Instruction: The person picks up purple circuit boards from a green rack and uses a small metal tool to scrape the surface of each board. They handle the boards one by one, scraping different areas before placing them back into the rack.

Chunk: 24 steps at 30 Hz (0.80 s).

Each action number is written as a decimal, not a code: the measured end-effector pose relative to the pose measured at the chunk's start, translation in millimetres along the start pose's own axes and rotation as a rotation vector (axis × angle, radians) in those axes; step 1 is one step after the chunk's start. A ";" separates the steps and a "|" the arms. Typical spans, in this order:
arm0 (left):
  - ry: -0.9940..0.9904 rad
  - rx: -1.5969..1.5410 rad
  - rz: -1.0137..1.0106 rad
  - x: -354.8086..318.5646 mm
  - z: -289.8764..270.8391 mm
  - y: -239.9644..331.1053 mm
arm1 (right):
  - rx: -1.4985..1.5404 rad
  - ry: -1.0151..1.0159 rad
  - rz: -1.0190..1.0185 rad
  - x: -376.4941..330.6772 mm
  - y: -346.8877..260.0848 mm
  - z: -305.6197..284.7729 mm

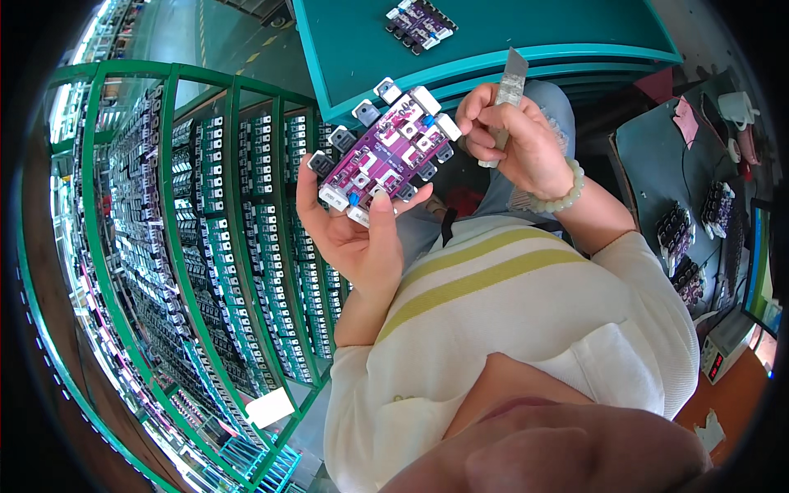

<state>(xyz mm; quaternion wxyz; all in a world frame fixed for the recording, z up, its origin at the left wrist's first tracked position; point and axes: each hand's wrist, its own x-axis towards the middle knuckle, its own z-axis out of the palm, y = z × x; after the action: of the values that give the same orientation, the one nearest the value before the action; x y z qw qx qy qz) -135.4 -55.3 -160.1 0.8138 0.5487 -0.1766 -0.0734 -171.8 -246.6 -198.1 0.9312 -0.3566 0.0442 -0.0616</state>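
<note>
My left hand [355,234] holds a purple circuit board [385,152] with white, grey and blue parts on it, tilted up in front of my chest. Its thumb presses the board's lower edge. My right hand [514,144] grips a flat grey metal blade-like tool [509,86], held upright just to the right of the board. A pale bead bracelet [563,193] circles my right wrist. A second purple board [421,23] lies on the teal table [509,33] beyond my hands.
A green metal rack [222,238] packed with several rows of boards fills the left side. At the right, a dark bench [657,156] carries more purple boards [717,209], cables and a white cup [737,105]. A small meter [723,349] sits at lower right.
</note>
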 end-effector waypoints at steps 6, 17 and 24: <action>0.004 -0.014 0.020 -1.4 0.1 0.5 | -0.115 0.014 0.024 -0.9 -0.8 0.5; 0.041 0.006 0.065 -2.2 0.5 -1.3 | -1.246 -0.100 -0.568 -18.1 -1.8 30.5; 0.059 0.065 0.171 -5.9 2.5 -4.2 | -1.398 -0.060 -0.595 -16.6 -1.6 33.6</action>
<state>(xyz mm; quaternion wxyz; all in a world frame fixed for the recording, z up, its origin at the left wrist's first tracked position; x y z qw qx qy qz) -141.5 -57.2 -164.4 0.8038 0.5597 -0.2008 0.0182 -184.1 -223.1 -171.5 0.4333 -0.8620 -0.0506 -0.2581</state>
